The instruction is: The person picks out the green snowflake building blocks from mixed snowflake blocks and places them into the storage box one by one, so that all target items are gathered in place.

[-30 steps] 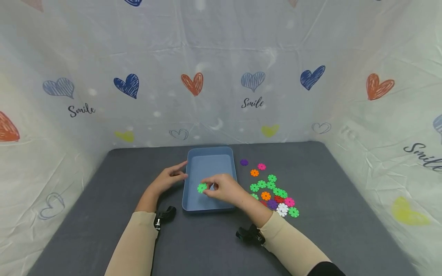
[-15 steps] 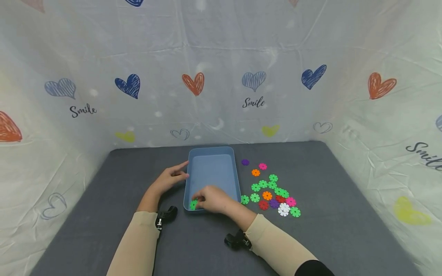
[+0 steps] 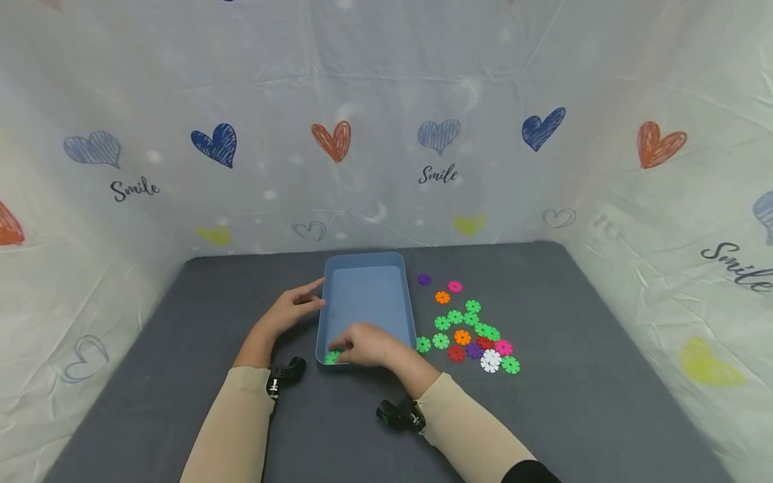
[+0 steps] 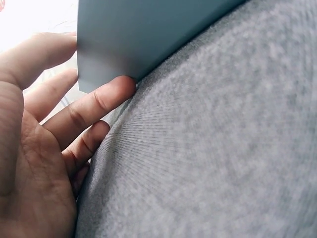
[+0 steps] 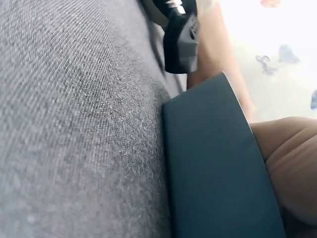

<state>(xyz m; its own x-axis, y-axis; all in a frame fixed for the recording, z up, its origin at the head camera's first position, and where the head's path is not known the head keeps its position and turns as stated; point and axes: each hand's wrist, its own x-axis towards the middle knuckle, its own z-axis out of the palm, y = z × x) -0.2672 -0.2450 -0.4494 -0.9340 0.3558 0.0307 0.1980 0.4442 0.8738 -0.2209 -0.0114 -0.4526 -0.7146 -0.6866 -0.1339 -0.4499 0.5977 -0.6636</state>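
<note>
A blue rectangular tray stands on the grey cloth. My right hand reaches over its near rim into the near left corner. Thumb and index finger pinch a green notched plastic disc low in that corner. In the right wrist view the tray's outer wall hides the fingertips and the disc. My left hand lies along the tray's left side, fingers extended to the rim. From the left wrist, its fingertips show right at the tray's outer wall.
To the tray's right lie several loose discs: green, orange, red, pink, purple and white. Some overlap. A patterned curtain closes off the back of the table.
My right hand has moved down and left with the green disc, from over the tray's middle into its near left corner. The left hand stays at the tray's side.
</note>
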